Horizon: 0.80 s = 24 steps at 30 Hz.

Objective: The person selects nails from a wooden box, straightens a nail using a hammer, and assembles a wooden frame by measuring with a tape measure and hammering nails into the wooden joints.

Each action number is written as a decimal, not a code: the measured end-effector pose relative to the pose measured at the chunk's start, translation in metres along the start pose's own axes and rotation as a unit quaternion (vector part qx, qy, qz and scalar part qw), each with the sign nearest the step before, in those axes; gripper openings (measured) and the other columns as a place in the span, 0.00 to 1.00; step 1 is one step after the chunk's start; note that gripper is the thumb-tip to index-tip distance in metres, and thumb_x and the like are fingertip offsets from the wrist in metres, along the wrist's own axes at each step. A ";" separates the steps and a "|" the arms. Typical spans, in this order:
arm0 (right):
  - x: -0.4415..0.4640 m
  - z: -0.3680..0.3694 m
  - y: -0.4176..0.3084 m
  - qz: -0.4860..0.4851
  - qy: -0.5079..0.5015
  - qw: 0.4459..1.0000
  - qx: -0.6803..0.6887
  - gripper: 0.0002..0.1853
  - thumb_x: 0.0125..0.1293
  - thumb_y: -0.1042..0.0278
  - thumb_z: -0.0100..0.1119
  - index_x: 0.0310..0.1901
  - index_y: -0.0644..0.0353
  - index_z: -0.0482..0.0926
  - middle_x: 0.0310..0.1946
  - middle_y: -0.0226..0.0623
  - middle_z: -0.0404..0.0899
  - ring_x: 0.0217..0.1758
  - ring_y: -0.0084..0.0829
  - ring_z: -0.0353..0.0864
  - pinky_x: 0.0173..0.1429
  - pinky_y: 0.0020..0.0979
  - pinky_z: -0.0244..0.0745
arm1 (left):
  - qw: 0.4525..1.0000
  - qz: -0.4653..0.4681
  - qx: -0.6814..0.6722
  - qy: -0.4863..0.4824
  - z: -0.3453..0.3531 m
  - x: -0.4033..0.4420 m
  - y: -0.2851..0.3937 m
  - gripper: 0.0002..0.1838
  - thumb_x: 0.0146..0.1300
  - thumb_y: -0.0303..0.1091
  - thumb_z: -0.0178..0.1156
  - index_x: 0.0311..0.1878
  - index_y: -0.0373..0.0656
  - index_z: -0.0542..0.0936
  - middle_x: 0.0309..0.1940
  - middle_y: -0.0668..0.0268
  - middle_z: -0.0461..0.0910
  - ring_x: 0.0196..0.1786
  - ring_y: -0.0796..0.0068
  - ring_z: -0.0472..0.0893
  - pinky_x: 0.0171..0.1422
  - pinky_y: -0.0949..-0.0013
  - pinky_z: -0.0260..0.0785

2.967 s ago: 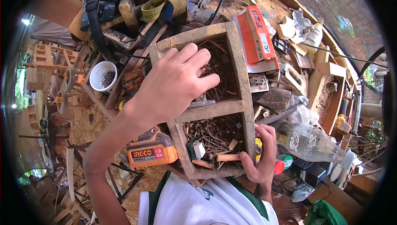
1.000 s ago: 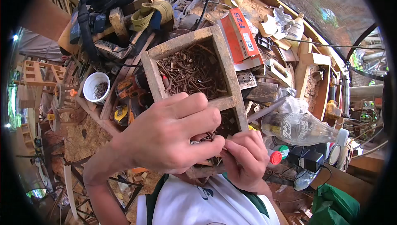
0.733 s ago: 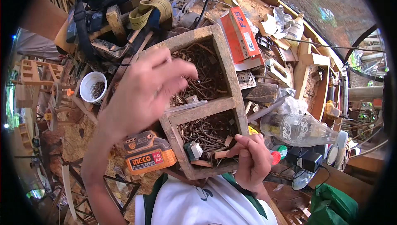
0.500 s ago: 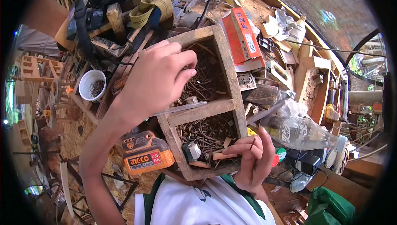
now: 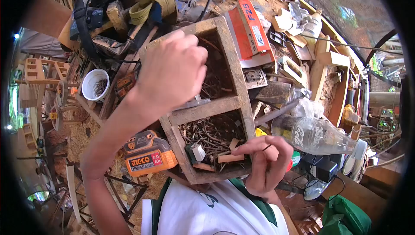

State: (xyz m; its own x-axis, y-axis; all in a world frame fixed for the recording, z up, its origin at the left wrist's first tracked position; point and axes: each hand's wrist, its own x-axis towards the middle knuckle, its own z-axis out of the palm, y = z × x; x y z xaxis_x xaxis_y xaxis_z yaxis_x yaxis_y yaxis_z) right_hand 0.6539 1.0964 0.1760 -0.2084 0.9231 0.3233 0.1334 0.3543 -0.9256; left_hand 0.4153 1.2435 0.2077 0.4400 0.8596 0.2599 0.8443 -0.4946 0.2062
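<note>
A wooden box (image 5: 203, 113) with two compartments is tilted in front of my body. My left hand (image 5: 175, 68) is over its upper compartment, knuckles up and fingers curled down together; its fingertips are hidden. Dark nails (image 5: 209, 133) fill the lower compartment, along with a small white and green piece (image 5: 198, 153) and wood scraps (image 5: 231, 157). Beside the box's lower right corner, my right hand (image 5: 269, 166) pinches a thin dark nail (image 5: 267, 147). A clear strip (image 5: 195, 103) lies along the divider, partly behind my left hand.
An orange battery (image 5: 149, 159) lies left of the box, with a white cup of nails (image 5: 96, 85) farther up. To the right are a glass bottle (image 5: 317, 136), a red lid and a black adapter (image 5: 324, 167). An orange carton (image 5: 250, 31) and wood pieces lie beyond.
My hands were together over the lower compartment; my left hand has since moved up over the upper one and its fingers have curled down. My right hand has stayed at the lower right corner.
</note>
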 end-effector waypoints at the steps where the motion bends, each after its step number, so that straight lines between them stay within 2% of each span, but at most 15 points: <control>1: 0.001 0.000 -0.001 0.006 0.015 1.000 0.026 0.17 0.81 0.82 0.37 0.67 0.65 0.54 0.40 0.57 0.87 0.37 0.39 0.86 0.53 0.39 0.80 | 1.000 0.003 -0.003 -0.004 -0.002 -0.001 -0.001 0.08 0.56 0.33 0.73 0.33 0.41 0.84 0.32 0.61 0.77 0.43 0.56 0.79 0.48 0.55 0.72; 2: 0.000 0.000 -0.003 0.035 0.033 0.997 0.061 0.17 0.80 0.81 0.37 0.67 0.63 0.54 0.40 0.57 0.87 0.39 0.42 0.87 0.55 0.41 0.81 | 1.000 -0.002 -0.002 0.007 -0.005 -0.001 -0.002 0.07 0.57 0.31 0.72 0.35 0.41 0.83 0.33 0.60 0.77 0.44 0.55 0.78 0.48 0.54 0.72; 5: -0.002 -0.002 0.000 0.062 0.066 0.990 0.113 0.16 0.80 0.80 0.37 0.65 0.62 0.55 0.41 0.58 0.87 0.41 0.42 0.88 0.56 0.43 0.82 | 0.999 0.006 -0.036 0.003 -0.018 -0.006 0.002 0.09 0.58 0.28 0.70 0.39 0.40 0.80 0.33 0.58 0.75 0.43 0.53 0.76 0.48 0.54 0.70; 7: -0.002 -0.003 0.002 0.055 0.075 0.989 0.114 0.13 0.81 0.80 0.36 0.63 0.62 0.56 0.41 0.57 0.87 0.42 0.41 0.87 0.55 0.42 0.82 | 0.995 0.006 -0.096 -0.030 -0.023 -0.012 0.010 0.10 0.58 0.30 0.72 0.39 0.40 0.81 0.33 0.58 0.74 0.42 0.54 0.75 0.48 0.55 0.69; 13: -0.005 -0.004 0.006 0.023 0.053 0.993 0.101 0.10 0.81 0.79 0.35 0.59 0.61 0.57 0.42 0.56 0.87 0.39 0.38 0.86 0.51 0.39 0.82 | 0.989 0.052 -0.134 -0.040 -0.024 -0.033 0.031 0.10 0.55 0.31 0.75 0.37 0.42 0.84 0.32 0.62 0.69 0.37 0.60 0.72 0.40 0.59 0.67; 15: -0.006 0.004 0.002 0.040 0.136 0.980 0.140 0.08 0.82 0.71 0.41 0.57 0.61 0.61 0.33 0.54 0.83 0.32 0.35 0.80 0.40 0.32 0.77 | 0.987 0.099 -0.096 -0.083 -0.026 -0.041 0.041 0.09 0.53 0.29 0.74 0.36 0.44 0.85 0.32 0.64 0.70 0.37 0.62 0.72 0.39 0.60 0.66; 16: -0.008 0.002 0.003 0.041 0.134 0.980 0.140 0.08 0.82 0.71 0.41 0.57 0.61 0.61 0.33 0.54 0.83 0.32 0.35 0.80 0.40 0.32 0.77 | 0.987 0.125 -0.060 -0.084 -0.025 -0.045 0.047 0.08 0.51 0.28 0.70 0.37 0.45 0.87 0.33 0.65 0.71 0.38 0.63 0.73 0.40 0.61 0.67; 18: -0.013 -0.006 0.003 0.064 0.134 0.976 0.159 0.08 0.81 0.79 0.36 0.56 0.60 0.61 0.35 0.50 0.83 0.33 0.32 0.81 0.42 0.33 0.80 | 0.986 0.133 -0.044 -0.093 -0.023 -0.051 0.052 0.09 0.51 0.28 0.68 0.38 0.45 0.87 0.35 0.65 0.71 0.40 0.63 0.73 0.41 0.61 0.68; 19: -0.015 -0.008 0.003 0.067 0.132 0.976 0.159 0.08 0.81 0.79 0.36 0.56 0.60 0.61 0.35 0.50 0.83 0.33 0.32 0.81 0.42 0.33 0.80 | 0.984 0.143 -0.026 -0.100 -0.022 -0.054 0.054 0.11 0.51 0.28 0.66 0.39 0.46 0.88 0.37 0.64 0.72 0.42 0.63 0.74 0.42 0.62 0.69; 20: -0.016 -0.010 0.004 0.066 0.147 0.975 0.150 0.07 0.81 0.79 0.37 0.56 0.60 0.61 0.34 0.48 0.81 0.31 0.30 0.78 0.38 0.31 0.78 | 0.984 0.141 -0.023 -0.107 -0.020 -0.056 0.055 0.13 0.52 0.28 0.65 0.41 0.46 0.89 0.40 0.64 0.74 0.45 0.63 0.75 0.45 0.62 0.70; 22: -0.017 -0.010 0.008 0.051 0.183 0.972 0.140 0.08 0.79 0.80 0.38 0.55 0.60 0.63 0.31 0.44 0.78 0.28 0.26 0.73 0.32 0.26 0.71 | 0.982 0.135 -0.017 -0.129 -0.020 -0.062 0.057 0.13 0.51 0.28 0.65 0.42 0.46 0.90 0.40 0.63 0.74 0.45 0.63 0.75 0.45 0.62 0.70; 24: -0.022 -0.013 0.009 0.061 0.187 0.971 0.134 0.09 0.78 0.81 0.37 0.54 0.61 0.64 0.31 0.43 0.77 0.28 0.26 0.72 0.32 0.26 0.70 | 0.980 0.131 -0.011 -0.151 -0.019 -0.069 0.058 0.14 0.51 0.28 0.65 0.43 0.46 0.90 0.40 0.63 0.74 0.45 0.63 0.75 0.46 0.61 0.70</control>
State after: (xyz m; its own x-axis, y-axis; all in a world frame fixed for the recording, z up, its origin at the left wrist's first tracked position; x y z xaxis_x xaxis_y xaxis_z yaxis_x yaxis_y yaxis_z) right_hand 0.6724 1.0815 0.1637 0.1660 0.9634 0.2103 -0.1320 0.2331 -0.9635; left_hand 0.4283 1.1527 0.2195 0.7145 0.6994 0.0162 0.6845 -0.7037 0.1901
